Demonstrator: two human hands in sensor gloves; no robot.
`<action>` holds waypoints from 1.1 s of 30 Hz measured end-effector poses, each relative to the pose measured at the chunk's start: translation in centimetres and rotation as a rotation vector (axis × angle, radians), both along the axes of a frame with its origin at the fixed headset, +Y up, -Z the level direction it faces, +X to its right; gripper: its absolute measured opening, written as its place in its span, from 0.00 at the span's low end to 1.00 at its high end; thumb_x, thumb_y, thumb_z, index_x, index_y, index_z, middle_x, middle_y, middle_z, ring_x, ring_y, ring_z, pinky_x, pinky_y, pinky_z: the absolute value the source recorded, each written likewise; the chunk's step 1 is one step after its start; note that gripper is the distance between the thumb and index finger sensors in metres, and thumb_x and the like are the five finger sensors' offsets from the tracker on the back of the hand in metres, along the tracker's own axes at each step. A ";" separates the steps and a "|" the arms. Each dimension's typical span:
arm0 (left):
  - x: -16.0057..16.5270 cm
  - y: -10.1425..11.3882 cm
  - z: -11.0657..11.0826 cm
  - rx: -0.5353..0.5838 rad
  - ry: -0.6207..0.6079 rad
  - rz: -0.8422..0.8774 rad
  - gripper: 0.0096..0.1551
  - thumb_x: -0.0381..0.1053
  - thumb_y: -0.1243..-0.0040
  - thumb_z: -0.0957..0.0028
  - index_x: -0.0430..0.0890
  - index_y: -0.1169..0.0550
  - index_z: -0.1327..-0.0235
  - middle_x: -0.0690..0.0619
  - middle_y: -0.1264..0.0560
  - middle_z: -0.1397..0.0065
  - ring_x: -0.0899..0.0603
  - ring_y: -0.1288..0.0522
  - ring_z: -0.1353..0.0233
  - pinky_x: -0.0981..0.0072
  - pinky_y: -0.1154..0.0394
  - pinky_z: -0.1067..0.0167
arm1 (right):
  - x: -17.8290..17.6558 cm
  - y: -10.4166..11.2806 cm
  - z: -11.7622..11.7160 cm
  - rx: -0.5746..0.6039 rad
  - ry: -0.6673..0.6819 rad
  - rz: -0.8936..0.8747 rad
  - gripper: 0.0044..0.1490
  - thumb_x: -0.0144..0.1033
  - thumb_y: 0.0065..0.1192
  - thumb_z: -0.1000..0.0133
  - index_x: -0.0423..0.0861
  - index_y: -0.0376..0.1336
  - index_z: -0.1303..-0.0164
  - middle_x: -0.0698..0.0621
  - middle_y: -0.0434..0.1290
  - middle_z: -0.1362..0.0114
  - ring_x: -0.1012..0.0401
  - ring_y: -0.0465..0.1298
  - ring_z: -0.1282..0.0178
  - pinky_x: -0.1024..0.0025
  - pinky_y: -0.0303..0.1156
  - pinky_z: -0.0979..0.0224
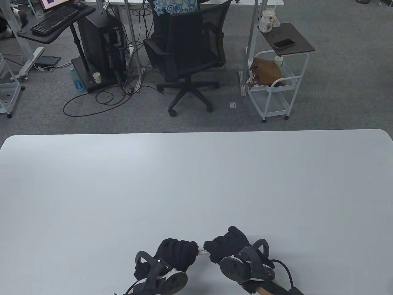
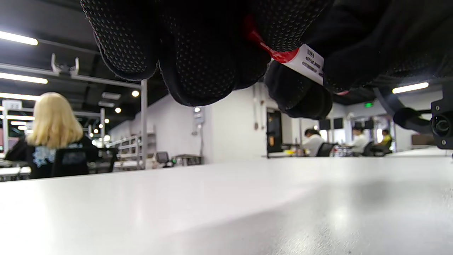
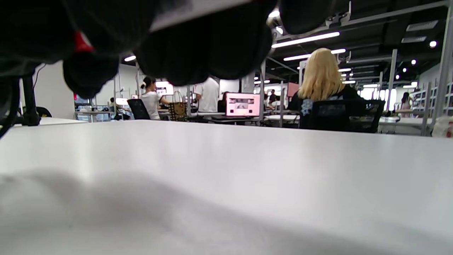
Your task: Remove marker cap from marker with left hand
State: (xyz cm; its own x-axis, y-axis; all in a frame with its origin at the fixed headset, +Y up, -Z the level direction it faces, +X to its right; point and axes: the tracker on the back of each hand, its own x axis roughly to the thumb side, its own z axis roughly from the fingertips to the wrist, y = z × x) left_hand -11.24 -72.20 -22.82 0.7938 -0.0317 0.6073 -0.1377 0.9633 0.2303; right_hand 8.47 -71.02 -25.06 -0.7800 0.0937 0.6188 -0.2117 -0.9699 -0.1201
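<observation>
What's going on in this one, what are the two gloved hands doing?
Both hands are closed on one marker, held between them just above the table near its front edge. The left hand grips the red cap end, the right hand the white barrel. Only a short stretch shows between the fists, and the cap does not look pulled off yet.

Two gloved hands, left hand (image 1: 176, 253), right hand (image 1: 228, 244), one marker (image 1: 202, 252), one table (image 1: 196, 184)
</observation>
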 end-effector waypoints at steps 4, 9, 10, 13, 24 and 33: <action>-2.9 0.3 -1.7 0.036 0.081 -0.055 0.26 0.56 0.49 0.41 0.49 0.30 0.31 0.55 0.21 0.38 0.52 0.18 0.42 0.52 0.25 0.32 | 3.8 0.4 -1.4 0.037 -0.170 0.037 0.30 0.51 0.63 0.54 0.62 0.70 0.39 0.57 0.80 0.40 0.59 0.80 0.46 0.49 0.65 0.22; -6.5 0.1 -3.9 -0.078 0.203 0.049 0.26 0.55 0.49 0.40 0.49 0.31 0.31 0.54 0.22 0.37 0.51 0.18 0.41 0.50 0.26 0.31 | 7.5 0.1 -3.3 -0.141 -0.246 -0.094 0.30 0.49 0.66 0.54 0.61 0.71 0.39 0.55 0.78 0.37 0.56 0.75 0.39 0.45 0.58 0.19; -6.8 0.1 -4.1 -0.073 0.221 0.039 0.26 0.56 0.49 0.40 0.49 0.31 0.31 0.54 0.22 0.37 0.51 0.18 0.41 0.50 0.26 0.31 | 7.6 0.2 -3.4 -0.138 -0.260 -0.082 0.30 0.49 0.66 0.54 0.61 0.71 0.39 0.55 0.78 0.36 0.56 0.74 0.39 0.45 0.58 0.19; -6.9 0.3 -4.1 -0.075 0.235 0.052 0.26 0.55 0.49 0.40 0.49 0.31 0.30 0.55 0.22 0.37 0.51 0.18 0.41 0.50 0.26 0.31 | 7.4 0.2 -3.2 -0.116 -0.255 -0.062 0.30 0.50 0.66 0.54 0.62 0.71 0.39 0.57 0.78 0.36 0.56 0.73 0.39 0.46 0.56 0.18; -6.4 -0.1 -4.1 -0.110 0.226 0.021 0.26 0.56 0.49 0.40 0.49 0.31 0.30 0.54 0.22 0.37 0.51 0.18 0.40 0.50 0.26 0.31 | 6.0 -1.1 -3.2 -0.123 -0.252 0.025 0.30 0.51 0.66 0.54 0.63 0.70 0.38 0.56 0.78 0.36 0.57 0.75 0.41 0.47 0.61 0.21; -6.1 -0.2 -4.1 -0.141 0.214 -0.007 0.26 0.56 0.49 0.39 0.49 0.31 0.30 0.54 0.22 0.36 0.51 0.18 0.40 0.50 0.26 0.31 | 3.7 -4.4 -3.5 -0.188 -0.251 0.302 0.31 0.49 0.66 0.54 0.63 0.68 0.37 0.55 0.75 0.32 0.57 0.74 0.38 0.47 0.61 0.20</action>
